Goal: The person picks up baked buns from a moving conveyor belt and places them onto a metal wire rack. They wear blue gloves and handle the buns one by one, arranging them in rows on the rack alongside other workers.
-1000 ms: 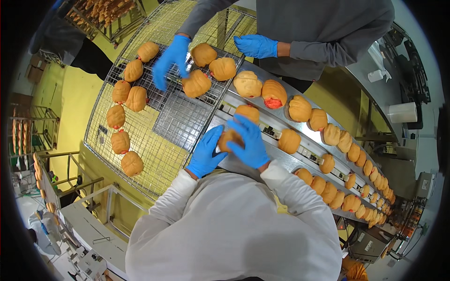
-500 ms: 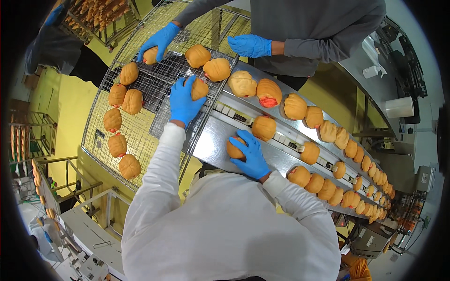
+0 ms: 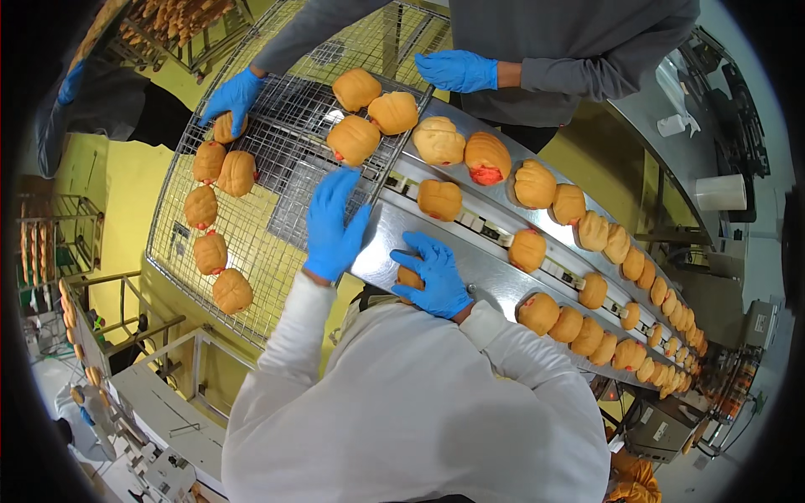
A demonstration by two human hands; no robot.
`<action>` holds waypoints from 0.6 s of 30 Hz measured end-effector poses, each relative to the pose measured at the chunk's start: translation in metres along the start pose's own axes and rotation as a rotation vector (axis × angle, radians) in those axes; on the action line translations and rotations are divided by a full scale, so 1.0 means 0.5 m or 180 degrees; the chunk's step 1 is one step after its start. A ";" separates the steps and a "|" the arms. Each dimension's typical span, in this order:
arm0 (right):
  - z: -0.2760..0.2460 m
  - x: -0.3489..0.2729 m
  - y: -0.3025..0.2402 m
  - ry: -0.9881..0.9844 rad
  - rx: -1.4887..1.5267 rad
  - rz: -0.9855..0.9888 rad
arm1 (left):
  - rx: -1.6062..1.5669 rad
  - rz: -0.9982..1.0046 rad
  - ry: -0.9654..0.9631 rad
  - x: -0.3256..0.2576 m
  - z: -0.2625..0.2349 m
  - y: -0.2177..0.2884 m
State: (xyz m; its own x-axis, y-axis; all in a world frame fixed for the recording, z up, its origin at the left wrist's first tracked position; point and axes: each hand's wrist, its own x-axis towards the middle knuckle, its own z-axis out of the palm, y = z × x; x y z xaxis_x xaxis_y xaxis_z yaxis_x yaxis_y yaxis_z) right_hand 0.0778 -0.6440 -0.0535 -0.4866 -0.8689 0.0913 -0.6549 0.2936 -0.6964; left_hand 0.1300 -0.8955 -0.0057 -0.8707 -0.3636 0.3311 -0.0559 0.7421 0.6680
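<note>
Steel conveyor (image 3: pixel 470 260) runs diag. from centre to lower right, carrying golden buns in rows, some w/ red filling showing. Round wire rack (image 3: pixel 277 193) at left, butted against conveyor end; buns spread along its left edge and top.

Co-worker in grey sleeves across the belt: one blue-gloved hand (image 3: pixel 231 96) on a bun at rack's top left, other gloved hand (image 3: pixel 457 70) flat, near rack's far rim.

Left hand (image 3: pixel 331 226), blue glove, fingers spread wide, palm down on wire mesh just beside conveyor edge; holds nothing. Nearest bun (image 3: pixel 353 139) just beyond fingertips, not touching.

Right hand (image 3: pixel 434 272), blue glove, curled over small bun (image 3: pixel 408 277) on conveyor's near edge; bun mostly hidden under fingers, only orange side visible. Grip closed around it; lifted or resting: can't tell.
</note>
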 end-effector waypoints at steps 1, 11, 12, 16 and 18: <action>-0.005 0.001 -0.006 0.0108 0.0006 0.0156 | 0.0235 0.0085 0.0097 0.037 0.002 -0.010; -0.066 -0.008 -0.024 -0.0236 -0.0162 0.0170 | 0.0997 -0.0562 -0.0175 0.143 0.072 -0.083; -0.075 0.011 -0.016 -0.0330 -0.0019 -0.0028 | 0.0942 -0.0504 -0.0001 0.113 0.074 -0.082; -0.091 0.095 0.076 0.0054 -0.0126 -0.0127 | 0.0335 -0.0332 0.0262 0.006 0.057 -0.048; -0.104 0.104 0.082 0.0468 -0.0139 0.0143 | 0.0128 -0.0430 0.0296 -0.048 0.054 -0.023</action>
State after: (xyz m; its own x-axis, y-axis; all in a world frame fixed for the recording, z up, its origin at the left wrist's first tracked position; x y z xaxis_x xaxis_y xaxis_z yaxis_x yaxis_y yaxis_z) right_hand -0.0044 -0.6562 -0.0402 -0.5933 -0.7876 0.1664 -0.6535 0.3505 -0.6708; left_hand 0.1382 -0.8804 -0.0393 -0.8051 -0.5107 0.3015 -0.1906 0.7042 0.6840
